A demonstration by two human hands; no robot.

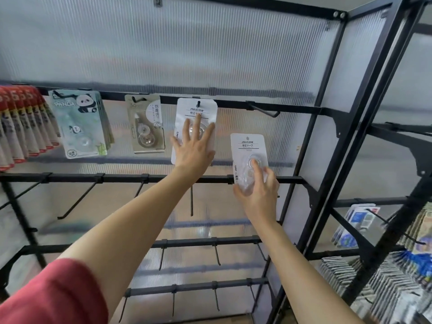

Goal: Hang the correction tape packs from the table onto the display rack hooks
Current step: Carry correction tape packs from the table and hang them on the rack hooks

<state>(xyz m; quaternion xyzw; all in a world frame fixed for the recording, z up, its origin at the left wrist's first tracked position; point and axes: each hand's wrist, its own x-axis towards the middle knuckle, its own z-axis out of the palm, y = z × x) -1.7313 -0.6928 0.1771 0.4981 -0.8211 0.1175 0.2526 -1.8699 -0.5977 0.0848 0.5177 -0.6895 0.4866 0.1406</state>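
The left hand [194,146], fingers spread flat, steadies the hung JINUO correction tape pack [187,108]. The right hand [258,192] grips a second pack [247,148]; its top hole should meet the empty hook [264,110] above squarely.

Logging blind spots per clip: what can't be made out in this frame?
Head view:
- Hung white pack: blister covered by left hand.
- Held pack: lower part hidden by right hand; small print unreadable.
- Red packs: cut off by left edge.
- Goods on the right-hand rack: blurred.
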